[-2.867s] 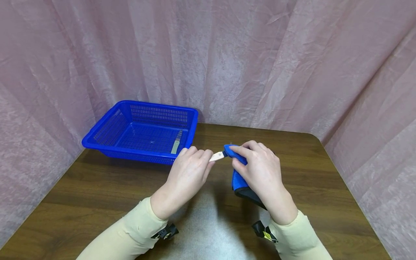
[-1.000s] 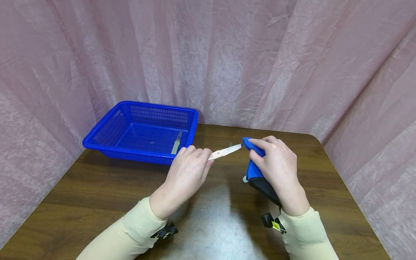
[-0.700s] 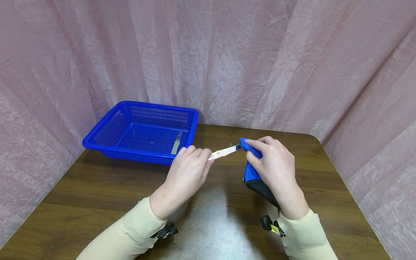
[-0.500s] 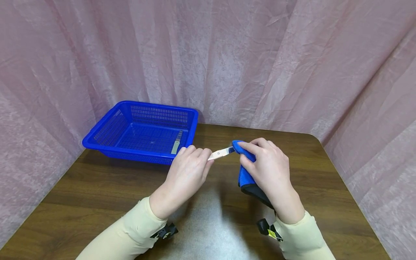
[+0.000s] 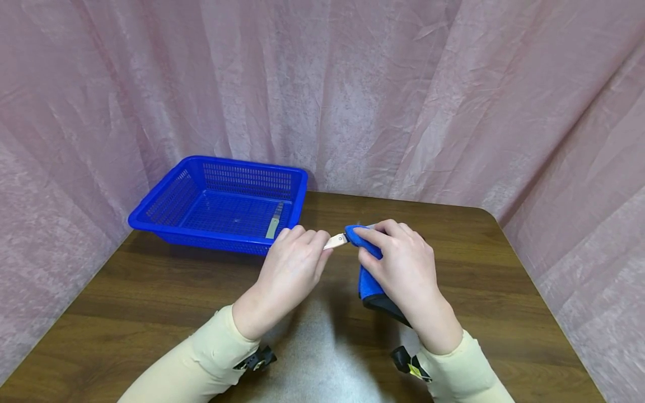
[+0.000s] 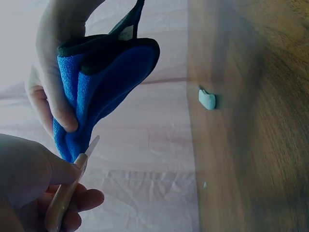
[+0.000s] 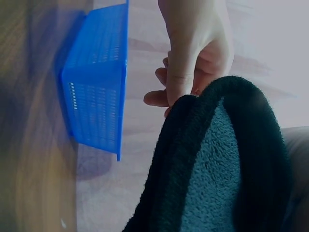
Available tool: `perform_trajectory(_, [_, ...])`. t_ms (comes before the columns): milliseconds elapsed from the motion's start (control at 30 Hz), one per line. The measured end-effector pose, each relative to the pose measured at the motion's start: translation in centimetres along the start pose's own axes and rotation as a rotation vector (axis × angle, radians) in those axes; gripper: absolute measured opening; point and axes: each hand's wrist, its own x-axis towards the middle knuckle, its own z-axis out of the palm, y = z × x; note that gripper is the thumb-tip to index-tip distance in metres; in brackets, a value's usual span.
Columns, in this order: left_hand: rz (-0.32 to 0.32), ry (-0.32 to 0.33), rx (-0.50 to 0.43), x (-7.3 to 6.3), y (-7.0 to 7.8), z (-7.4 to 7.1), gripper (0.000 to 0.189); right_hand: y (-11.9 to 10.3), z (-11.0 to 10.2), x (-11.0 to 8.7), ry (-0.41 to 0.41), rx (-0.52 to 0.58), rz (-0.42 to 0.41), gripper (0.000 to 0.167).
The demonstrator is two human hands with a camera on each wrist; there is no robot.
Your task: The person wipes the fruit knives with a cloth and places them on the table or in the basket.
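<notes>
My left hand [image 5: 297, 257] grips the cream handle of a knife [image 5: 335, 241], which points to the right. My right hand [image 5: 405, 260] pinches a folded blue cloth [image 5: 372, 285] with black edging round the blade, close to the handle. The cloth covers most of the blade; a bit of metal shows past it. In the left wrist view, fingers and thumb press the cloth [image 6: 72, 111] together just beyond the knife handle [image 6: 63, 200]. The right wrist view shows the cloth's dark edge [image 7: 231, 96] up close, with my left hand [image 7: 198, 53] behind it.
A blue plastic basket [image 5: 216, 242] stands at the back left of the wooden table [image 5: 468, 263]. Inside lies another knife [image 5: 272, 226] with a pale green handle. A small mint-coloured object [image 6: 207, 99] sits on the table. Pink curtains [image 5: 383, 101] hang behind.
Over the last second my right hand has slid the cloth left along the blade, from its tip to near the handle, back to about where it was earliest. My left hand has stayed put.
</notes>
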Motion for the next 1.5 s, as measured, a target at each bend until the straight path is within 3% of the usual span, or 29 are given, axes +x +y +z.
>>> perform_trajectory(600, [0.01, 0.006, 0.009, 0.0, 0.1, 0.0, 0.015, 0.6, 0.1, 0.2, -0.011, -0.02, 0.015, 0.031])
perform_trajectory(1500, [0.003, 0.011, 0.004, 0.0, 0.1, 0.1, 0.015, 2.9, -0.5, 0.7, -0.034, -0.015, 0.128, 0.035])
